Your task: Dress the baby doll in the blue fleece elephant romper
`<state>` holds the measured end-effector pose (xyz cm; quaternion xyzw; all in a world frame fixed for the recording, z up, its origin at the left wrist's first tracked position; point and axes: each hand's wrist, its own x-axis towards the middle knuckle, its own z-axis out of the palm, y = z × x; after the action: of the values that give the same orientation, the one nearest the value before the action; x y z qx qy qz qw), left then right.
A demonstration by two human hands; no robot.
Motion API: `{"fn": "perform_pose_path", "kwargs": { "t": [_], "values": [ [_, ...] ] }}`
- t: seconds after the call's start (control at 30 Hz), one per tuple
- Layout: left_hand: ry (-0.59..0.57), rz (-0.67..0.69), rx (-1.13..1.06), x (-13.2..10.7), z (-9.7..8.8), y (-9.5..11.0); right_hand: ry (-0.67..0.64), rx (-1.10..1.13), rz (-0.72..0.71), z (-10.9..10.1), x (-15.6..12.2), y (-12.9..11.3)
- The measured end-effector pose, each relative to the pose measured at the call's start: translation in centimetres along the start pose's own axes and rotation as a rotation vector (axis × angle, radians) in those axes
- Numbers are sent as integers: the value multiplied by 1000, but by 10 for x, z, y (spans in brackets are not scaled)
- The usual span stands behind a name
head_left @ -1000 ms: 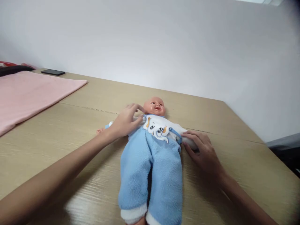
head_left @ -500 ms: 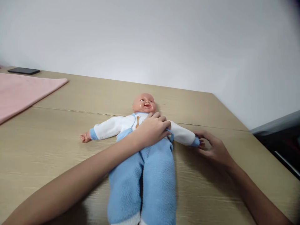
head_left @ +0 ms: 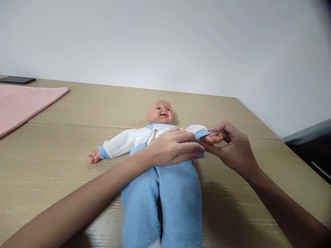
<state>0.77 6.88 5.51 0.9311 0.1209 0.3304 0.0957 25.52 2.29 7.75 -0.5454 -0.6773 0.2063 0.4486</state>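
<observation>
Table [head_left: 77, 106]: wooden, under everything we list. Pink cloth [head_left: 23, 100]: spread at its far left. Doll [head_left: 157, 155]: on its back at the middle, in blue trousers. Our left hand [head_left: 173, 148]: flat on the doll's chest, grasping nothing. Our right hand [head_left: 230, 146]: pinching the doll's wrist. Phone [head_left: 17, 80]: beyond the cloth.

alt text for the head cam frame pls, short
A baby doll in a blue and white fleece suit lies face up on a wooden table; the left hand presses on its chest while the right hand holds the doll's arm by the cuff. A pink cloth and a phone lie far left.
</observation>
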Motion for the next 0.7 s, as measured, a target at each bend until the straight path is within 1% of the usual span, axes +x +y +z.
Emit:
{"fn": "perform_pose_path", "kwargs": {
  "t": [0.1, 0.17, 0.2, 0.23, 0.3, 0.37, 0.4, 0.47, 0.5, 0.57, 0.63, 0.7],
  "values": [
    [96, 61, -13, -2, -1, 2, -119, -120, -93, 12, -5, -14],
    [184, 62, -102, -1, -2, 4, -201, -158, -161, 15, -10, -20],
    [219, 39, -169, 0, -2, 5, -252, -151, -180, 15, -13, -20],
    [247, -12, -246, 2, -3, 6, -308, -125, -183, 13, -15, -20],
    [281, -183, -400, 6, -5, 7, -401, -16, -147, 9, -20, -16],
    [275, -352, -496, 9, -5, 5, -442, 144, -50, 6, -24, -10],
    [257, -396, -512, 10, -5, 3, -447, 238, 25, 6, -27, -6],
    [201, -400, -467, 11, -4, 1, -432, 456, 206, 8, -31, -1],
    [176, -387, -414, 12, -3, 0, -406, 575, 303, 11, -33, 2],
    [134, -369, -296, 12, -1, 0, -314, 766, 464, 19, -36, 8],
    [97, -365, -222, 12, 1, 0, -213, 817, 537, 30, -37, 14],
    [71, -377, -206, 12, 3, 1, -164, 754, 532, 41, -37, 19]
  ]
}}
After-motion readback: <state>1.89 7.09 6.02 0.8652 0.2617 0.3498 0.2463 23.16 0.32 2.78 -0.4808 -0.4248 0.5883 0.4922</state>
